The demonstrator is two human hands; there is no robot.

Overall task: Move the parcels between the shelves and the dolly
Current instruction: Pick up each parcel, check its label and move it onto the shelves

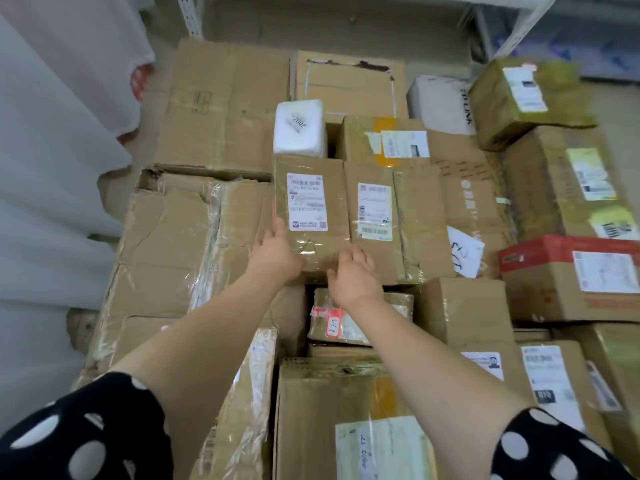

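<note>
Short blk sleeves (86, 431) w/ white polka dots, forearms bare.

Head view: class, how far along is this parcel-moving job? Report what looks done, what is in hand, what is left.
Done: cannot tell. In hand: left hand and right hand touch the near edge of a taped brown parcel, not yet lifted. Left: many stacked parcels, including the white parcel and red-topped box.

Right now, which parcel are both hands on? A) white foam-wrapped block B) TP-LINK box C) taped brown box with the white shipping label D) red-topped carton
C: the left hand holds the near left corner and the right hand the near edge of the taped brown box; the white foam-wrapped block sits untouched behind it.
</note>
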